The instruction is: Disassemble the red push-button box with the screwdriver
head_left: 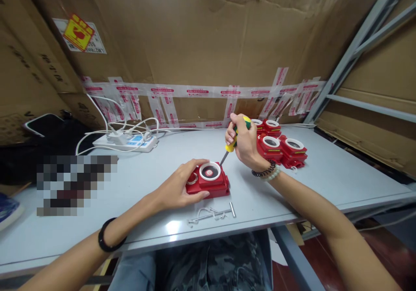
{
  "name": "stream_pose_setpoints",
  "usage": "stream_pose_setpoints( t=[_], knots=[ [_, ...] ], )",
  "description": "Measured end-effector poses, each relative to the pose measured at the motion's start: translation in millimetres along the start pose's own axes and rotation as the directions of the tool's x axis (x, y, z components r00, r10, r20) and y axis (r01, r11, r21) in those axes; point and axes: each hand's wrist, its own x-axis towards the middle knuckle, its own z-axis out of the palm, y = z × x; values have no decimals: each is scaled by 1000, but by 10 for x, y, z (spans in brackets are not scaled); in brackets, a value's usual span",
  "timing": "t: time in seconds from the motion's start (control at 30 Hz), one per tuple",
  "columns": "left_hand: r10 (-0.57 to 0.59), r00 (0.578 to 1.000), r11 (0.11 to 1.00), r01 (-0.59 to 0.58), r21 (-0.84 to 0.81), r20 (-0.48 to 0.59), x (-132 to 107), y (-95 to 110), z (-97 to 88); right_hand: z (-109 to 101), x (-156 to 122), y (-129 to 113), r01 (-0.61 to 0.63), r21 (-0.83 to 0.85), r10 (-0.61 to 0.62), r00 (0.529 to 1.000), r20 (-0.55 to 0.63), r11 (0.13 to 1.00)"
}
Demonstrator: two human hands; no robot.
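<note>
Screwdriver (230,147), gripped in the right hand (246,140), pointed at the red box (217,190) the left hand (179,188) pinched, seemingly for steadiness.

A glossy red housing (216,190), box-shaped, rests flat on the bench (146,169) near its front edge, its round window facing up. A thick white ring (209,179) frames the window, which shows a dark disc with a red-and-white centre. A smaller pale-rimmed circle sits at the housing's left end, partly covered. The screwdriver (230,147), yellow and green in the handle with a slim metal shank, leans rightward, its tip down at the housing's rear right corner, beside the white ring; whether it engages a screw cannot be made out.
</note>
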Motion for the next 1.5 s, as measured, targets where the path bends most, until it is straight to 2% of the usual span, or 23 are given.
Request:
stream_pose_setpoints(
  t=[0.1,0.17,0.23,0.3,0.33,0.4,0.57,0.63,0.67,0.8,0.83,0.87,0.93,0.97,1.03,1.1,1.13,1.2,1.27,1.33,1.4,1.5],
  knots=[
    [-6,1000,1000,6,-5,-2,2,1,5,8,-36,-6,117,-174,-102,990,95,978],
    [-7,1000,1000,7,-14,-8,4,3,7,5,-67,-52,249,-409,-186,964,188,878],
    [-7,1000,1000,7,-22,-15,5,5,6,-4,-82,-127,369,-663,-261,929,261,652],
    [-9,1000,1000,8,-27,-15,7,7,4,-13,-68,-210,400,-822,-283,910,303,405],
    [-10,1000,1000,9,-29,-12,7,8,3,-16,-52,-248,398,-858,-265,909,321,325],
    [-15,1000,999,15,-34,-7,6,7,3,-19,-10,-314,406,-875,-181,912,368,264],
    [-35,999,998,34,-53,-16,-1,1,12,-22,93,-446,457,-834,27,872,488,310],
    [-36,999,998,35,-55,-15,-2,-1,12,-10,121,-490,446,-852,63,876,479,276],
    [-34,999,998,33,-54,-15,-3,-1,10,5,130,-507,442,-868,67,882,467,225],
    [-24,1000,998,23,-58,-11,-9,-11,10,123,151,-534,434,-898,27,901,433,-78],
    [-26,1000,998,25,-63,-10,-11,-14,12,157,159,-537,436,-892,26,899,436,-118],
    [-27,1000,997,27,-71,-8,-12,-16,15,186,172,-546,450,-884,42,893,448,-129],
    [-21,1000,996,21,-89,-7,-12,-17,19,221,214,-590,507,-859,130,859,495,-73],
    [-14,1000,995,13,-96,-8,-10,-15,20,224,241,-630,542,-841,192,826,529,-14],
    [1,1000,995,-2,-102,-11,-4,-8,16,206,295,-738,594,-794,322,732,600,129],
    [11,1000,995,-13,-100,-14,1,-1,11,168,331,-851,603,-768,420,653,630,216],
    [13,1000,995,-14,-100,-14,2,1,9,149,338,-895,593,-777,454,645,615,210],
    [13,1000,994,-14,-106,-11,1,2,10,116,325,-935,561,-817,452,700,553,131],
    [7,1000,993,-8,-115,-10,-2,0,15,100,293,-916,544,-838,342,780,524,45],
    [0,1000,993,-1,-118,-8,-5,-2,20,103,261,-880,557,-830,264,801,537,-1],
    [-2,1000,994,1,-113,-4,-5,-1,22,121,237,-873,589,-808,333,762,556,1],
    [8,1000,994,-8,-107,-3,-2,2,18,156,201,-926,640,-767,496,652,573,46]
  ],
)
